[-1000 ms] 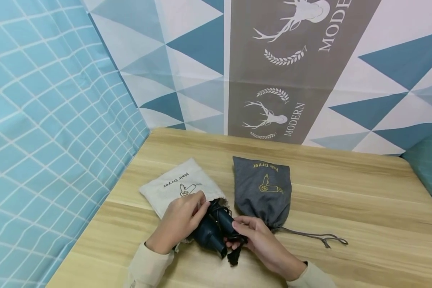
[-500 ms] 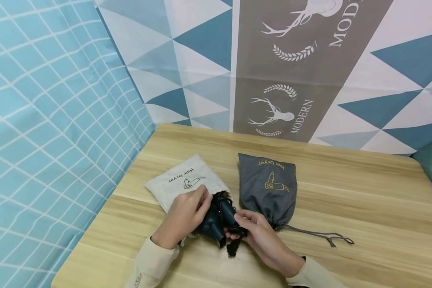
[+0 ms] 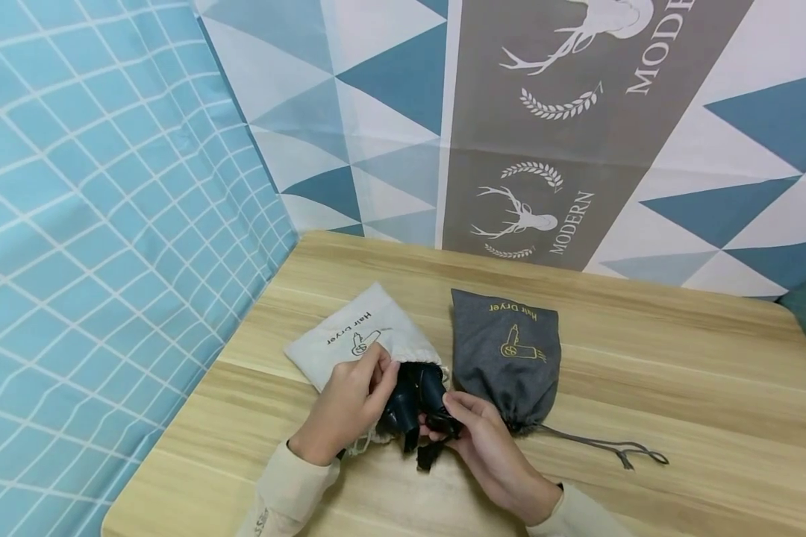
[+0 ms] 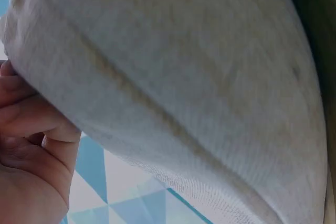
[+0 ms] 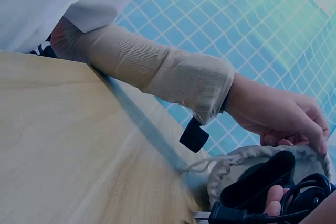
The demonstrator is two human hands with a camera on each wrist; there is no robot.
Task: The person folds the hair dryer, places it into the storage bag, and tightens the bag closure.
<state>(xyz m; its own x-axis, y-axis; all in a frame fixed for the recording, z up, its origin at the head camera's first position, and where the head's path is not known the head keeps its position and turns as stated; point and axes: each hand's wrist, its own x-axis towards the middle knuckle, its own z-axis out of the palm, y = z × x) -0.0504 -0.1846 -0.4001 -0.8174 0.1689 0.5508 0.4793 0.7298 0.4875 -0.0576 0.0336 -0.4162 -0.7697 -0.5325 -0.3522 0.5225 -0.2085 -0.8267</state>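
A dark blue hair dryer (image 3: 404,415) lies partly inside a white drawstring bag (image 3: 339,332) printed "Hair Dryer"; its nozzle and handle end stick out of the mouth. My left hand (image 3: 349,403) pinches the rim of the bag's mouth. With my right hand (image 3: 490,451) I grip the handle end and the bundled black cord. In the right wrist view the nozzle (image 5: 257,182), the plug (image 5: 227,214) and the gathered bag rim (image 5: 215,182) show close together. The bag's cloth (image 4: 173,77) fills most of the left wrist view, beside my left fingers.
A dark grey drawstring bag (image 3: 504,365), also printed "Hair Dryer", lies just to the right, its mouth drawn together. Its cord (image 3: 598,441) trails rightward over the wooden table (image 3: 678,388). Patterned cloth walls (image 3: 389,149) stand behind and at the left.
The hair dryer has gone further into the white bag, and the bag's rim now covers more of it. Both hands keep their holds. The head view has shifted slightly.
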